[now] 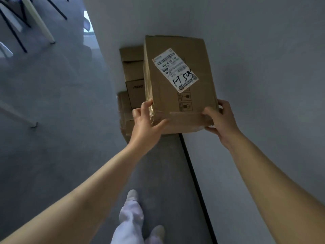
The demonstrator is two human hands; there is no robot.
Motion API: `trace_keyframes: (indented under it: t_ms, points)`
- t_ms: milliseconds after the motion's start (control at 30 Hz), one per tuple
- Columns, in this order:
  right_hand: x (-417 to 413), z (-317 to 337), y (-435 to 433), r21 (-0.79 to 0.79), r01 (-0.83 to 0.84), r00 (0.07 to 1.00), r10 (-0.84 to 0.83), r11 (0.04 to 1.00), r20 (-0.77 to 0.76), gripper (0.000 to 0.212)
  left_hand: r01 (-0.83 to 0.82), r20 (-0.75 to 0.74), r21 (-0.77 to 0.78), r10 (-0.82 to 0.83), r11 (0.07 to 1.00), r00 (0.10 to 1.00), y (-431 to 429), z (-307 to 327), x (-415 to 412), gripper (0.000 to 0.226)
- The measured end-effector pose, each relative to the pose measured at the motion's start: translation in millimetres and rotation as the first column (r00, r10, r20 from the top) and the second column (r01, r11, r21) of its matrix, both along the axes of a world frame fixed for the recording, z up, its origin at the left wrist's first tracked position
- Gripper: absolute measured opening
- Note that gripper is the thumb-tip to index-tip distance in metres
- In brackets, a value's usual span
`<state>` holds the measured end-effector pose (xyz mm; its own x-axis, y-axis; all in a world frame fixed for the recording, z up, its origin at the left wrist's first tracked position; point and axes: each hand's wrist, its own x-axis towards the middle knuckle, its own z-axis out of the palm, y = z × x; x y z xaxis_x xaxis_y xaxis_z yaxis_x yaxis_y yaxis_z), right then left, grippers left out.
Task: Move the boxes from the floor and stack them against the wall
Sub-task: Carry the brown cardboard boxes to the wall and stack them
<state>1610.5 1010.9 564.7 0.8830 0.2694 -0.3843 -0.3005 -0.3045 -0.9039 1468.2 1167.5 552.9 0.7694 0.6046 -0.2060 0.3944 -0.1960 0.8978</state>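
**Item:** box (163, 95), brown cardboard, oblong, with a white shipping label (175, 70) stuck aslant on the top face and a band of clear tape (184, 114) across the near end.

**Location:** held at the far middle of the scene, above the lower boxes (133, 71) that lie on the floor (52, 103) along the wall (255, 67). The right side is close against the wall. Whether it already rests on the lower boxes cannot be told.

**Hold:** the near end is grasped at both corners. The left hand (146, 124) is curled round the near left corner, thumb on the end face. The right hand (219, 118) is wrapped round the near right corner, with fingers (208, 112) on the tape.

**Handling (judged):**
- Weight is probably light to moderate, since the box is carried by one end at arm's length.
- The cardboard is dented and creased at the edges, so the walls are likely soft and should not be squeezed hard.
- The tape looks glossy and may be slippery, so bare cardboard is preferred for grip.
- Printed handling marks suggest fragile contents.
- Corners and the underside are the best places to take hold.
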Motion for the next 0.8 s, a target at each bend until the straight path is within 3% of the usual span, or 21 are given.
trace_keyframes:
  t_ms: [200,400,600,800]
  points:
    - [95.1,29.5,61.7,-0.035,-0.061,0.996,0.063,0.998,0.065,0.046,-0.044,0.086,-0.004,0.044,0.999,0.995,54.5,15.9,86.7,0.069]
    - [176.1,25.5,125.4,-0.135,-0.057,0.994,0.069,0.989,0.086,0.05,-0.096,0.042,-0.039,0.097,0.995,0.994,94.8,4.5,154.5,0.069]
    - [231.2,11.1,167.5,-0.117,-0.06,0.993,0.071,0.991,0.098,0.053,-0.07,-0.051,-0.054,0.067,0.996,0.996,112.9,-1.5,195.2,0.082]
    - [287.0,-2.2,197.3,-0.089,-0.005,0.983,0.021,0.996,0.183,0.056,-0.043,-0.02,-0.049,0.042,0.998,0.999,117.0,-11.7,241.2,0.081]
